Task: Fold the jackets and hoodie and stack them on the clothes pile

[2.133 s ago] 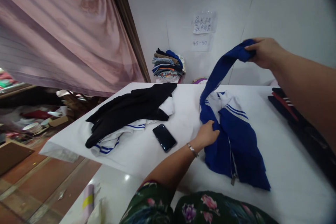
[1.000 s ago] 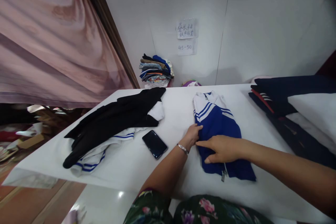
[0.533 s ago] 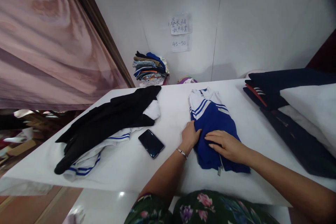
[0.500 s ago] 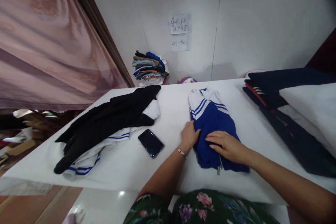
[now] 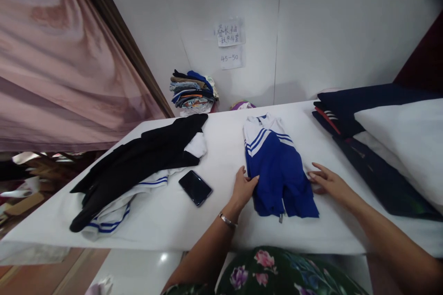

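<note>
1. Pink curtain (image 5: pixel 62 64) is hung at the far left, beside a pale wall (image 5: pixel 311 23).
2. On the white-covered bench (image 5: pixel 155 228), a black garment (image 5: pixel 145 154) is laid over a white garment with blue stripes (image 5: pixel 114 216).
3. Folded clothes (image 5: pixel 192 92) are stacked against the wall, behind the bench's far edge.
4. A dark phone (image 5: pixel 195 187) is placed near the black garment.
5. Two handwritten papers (image 5: pixel 230 32) are fixed to the wall.
6. The left hand (image 5: pixel 244 189) is rested at the jacket's left edge, thumb on the cloth; whether cloth is pinched cannot be told.
7. A blue-and-white jacket (image 5: pixel 268 159) is spread on the bench between both hands, collar pointed away.
8. The right hand (image 5: pixel 328 182) is held just beside the jacket's right edge, fingers parted.
9. Dark garments (image 5: pixel 380 99) are piled at the far right, partly covered by white cloth (image 5: pixel 408 133).
</note>
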The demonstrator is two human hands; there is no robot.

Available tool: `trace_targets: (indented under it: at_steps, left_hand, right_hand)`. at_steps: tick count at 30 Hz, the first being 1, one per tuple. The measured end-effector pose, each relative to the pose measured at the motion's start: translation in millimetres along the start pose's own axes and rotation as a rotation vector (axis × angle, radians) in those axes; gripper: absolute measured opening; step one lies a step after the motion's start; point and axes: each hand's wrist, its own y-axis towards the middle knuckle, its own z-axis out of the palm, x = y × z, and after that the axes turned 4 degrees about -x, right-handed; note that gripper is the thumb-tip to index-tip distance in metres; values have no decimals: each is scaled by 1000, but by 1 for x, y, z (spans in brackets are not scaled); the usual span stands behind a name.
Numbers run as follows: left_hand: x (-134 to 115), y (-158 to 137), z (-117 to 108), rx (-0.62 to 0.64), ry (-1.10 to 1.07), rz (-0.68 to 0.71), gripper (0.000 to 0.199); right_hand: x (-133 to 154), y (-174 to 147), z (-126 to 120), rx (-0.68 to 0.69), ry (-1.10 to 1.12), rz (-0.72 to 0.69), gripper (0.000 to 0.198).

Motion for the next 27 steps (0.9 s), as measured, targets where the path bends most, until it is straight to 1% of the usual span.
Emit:
trace_targets:
  at_steps: [2, 4, 6, 8, 10, 12, 14, 15, 16, 18, 20, 22, 24, 25, 26, 27]
  left_hand:
    - [1, -10, -1, -29, 13, 30, 94]
    - [-1, -17, -2, -34, 14, 28, 97]
    - [-5, -21, -2, 5, -45, -34, 101]
    - [-9, -24, 1, 56, -151, -106, 102]
    - [-12, -24, 5, 140, -232, -163, 92]
    - [-14, -24, 9, 240, -230, -211, 70]
    - [-17, -24, 10, 302, -198, -223, 53]
    - [-19, -23, 7, 313, -196, -206, 48]
    - [-22, -21, 2, 317, -210, -175, 46]
    - [-28, -18, -16, 343, -242, -101, 46]
    - [-32, -13, -42, 344, -213, -63, 46]
    - [-34, -9, -73, 286, -135, -78, 49]
    - [-32, -7, -102, 218, -58, -111, 53]
    - [-30, -7, -113, 201, -28, -124, 55]
    - [-27, -7, -123, 198, -1, -131, 57]
    - [-24, -8, -129, 203, 23, -134, 57]
  right_hand:
    - [-1, -6, 5, 47, 66, 50, 81]
    - [2, -13, 12, 85, 84, 68, 86]
    - [6, -19, 18, 105, 82, 76, 92]
    - [9, -21, 22, 117, 80, 83, 100]
    - [8, -20, 24, 141, 96, 89, 108]
    - [5, -18, 27, 161, 114, 86, 113]
    - [2, -17, 32, 152, 144, 71, 116]
    - [1, -19, 36, 146, 176, 64, 116]
    - [0, -23, 42, 143, 218, 65, 116]
    - [0, -36, 59, 152, 313, 73, 113]
    - [1, -56, 81, 195, 389, 77, 107]
    - [0, -79, 103, 282, 424, 83, 102]
    - [-3, -96, 117, 412, 388, 115, 101]
    - [-4, -98, 120, 477, 332, 134, 101]
    - [-5, -96, 119, 525, 261, 137, 99]
    - [-4, -89, 115, 540, 182, 119, 94]
